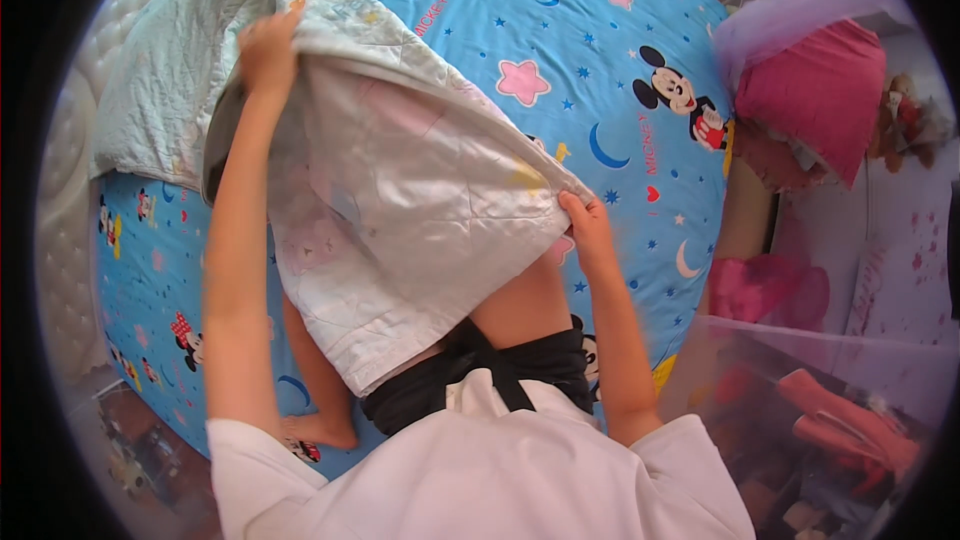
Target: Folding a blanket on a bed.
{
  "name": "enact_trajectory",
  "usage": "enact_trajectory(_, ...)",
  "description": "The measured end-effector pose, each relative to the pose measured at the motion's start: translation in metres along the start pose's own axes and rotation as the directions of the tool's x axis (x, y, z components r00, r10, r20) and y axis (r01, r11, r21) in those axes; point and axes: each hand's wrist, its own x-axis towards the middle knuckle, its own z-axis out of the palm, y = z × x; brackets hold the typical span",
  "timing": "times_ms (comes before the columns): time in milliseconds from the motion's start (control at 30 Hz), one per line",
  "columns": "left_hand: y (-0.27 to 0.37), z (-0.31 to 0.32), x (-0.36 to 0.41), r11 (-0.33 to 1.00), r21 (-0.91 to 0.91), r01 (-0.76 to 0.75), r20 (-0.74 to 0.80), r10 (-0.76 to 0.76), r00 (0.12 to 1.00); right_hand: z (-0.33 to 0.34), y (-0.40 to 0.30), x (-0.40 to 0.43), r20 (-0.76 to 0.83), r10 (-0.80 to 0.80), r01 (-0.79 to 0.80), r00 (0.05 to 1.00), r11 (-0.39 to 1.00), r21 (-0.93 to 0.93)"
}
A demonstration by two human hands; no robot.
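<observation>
A pale quilted blanket [420,165] with faint pastel prints spreads across my lap and runs up to the far left. My left hand [270,52] grips a raised fold of it, with the thumb on top. At the blanket's corner, my right hand [589,229] pinches the edge between thumb and fingers. Between my hands the cloth is stretched, its underside turned up in part. Beneath lies a blue bed sheet [480,22] printed with cartoon mice, stars and moons. I sit on it with bent legs, partly hidden by the blanket.
A tufted white headboard [64,240] runs along the left. Sheer netting [810,7] hangs at the right, near a magenta cushion [814,97] beyond the bed's edge. A translucent bin [720,360] with pink items stands lower right. Assorted items [135,450] lie beyond the bed's lower left edge.
</observation>
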Motion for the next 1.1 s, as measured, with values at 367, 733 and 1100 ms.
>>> enact_trajectory(367, 0.194, 0.017, -0.073, 0.793, -0.604, -0.075, 0.241, 0.272, 0.932, -0.003, 0.011, 0.012, -0.227, 0.159, -0.141, 0.961, 0.985, 0.097)
enact_trajectory(733, 0.231, -0.173, -0.237, 0.756, -0.556, 0.345, 0.612, 0.092, 0.785, 0.018, -0.002, 0.031, -0.342, -0.015, -0.017, 0.940, 0.996, -0.089)
enact_trajectory(1100, 0.186, -0.169, -0.266, 0.789, -0.421, 0.448, 0.609, -0.120, 0.784, -0.004, 0.023, 0.047, -0.326, -0.119, -0.003, 0.938, 0.937, -0.349)
